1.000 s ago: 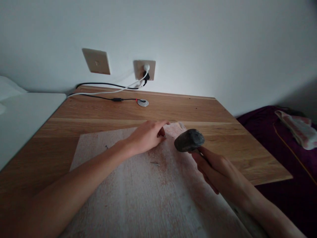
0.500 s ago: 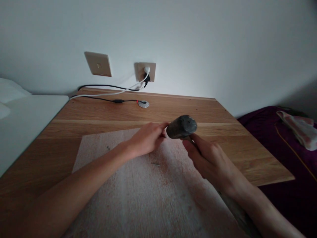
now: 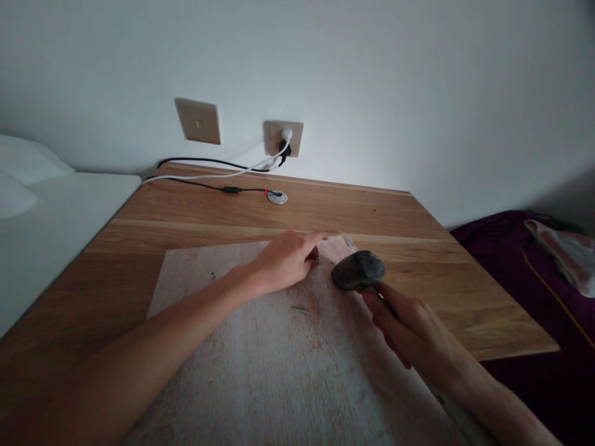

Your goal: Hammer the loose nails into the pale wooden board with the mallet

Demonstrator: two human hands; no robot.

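Note:
My right hand (image 3: 413, 322) is closed round the handle of a hammer (image 3: 357, 270), whose dark, worn head is just above the right part of a pale, worn board (image 3: 251, 353). Near the board's far edge, my left hand (image 3: 289, 261) is closed in a pinch on a nail (image 3: 318, 259); only a small metallic end shows at the fingertips, the index finger stretched past it. Another nail (image 3: 300, 310) lies loose on the board, nearer to me. A small dark bit (image 3: 212, 275) sits at the board's far left.
Under the board is a wooden tabletop (image 3: 325, 214) against the wall. Cables run from a wall socket (image 3: 283, 137) past a round cable grommet (image 3: 277, 197). A white surface (image 3: 88, 198) adjoins on the left. Purple fabric (image 3: 493, 238) lies beyond the right edge.
The hammer head has moved right and toward me, away from my left hand. My left hand stays by the far edge, its index finger now more extended. The view has shifted slightly.

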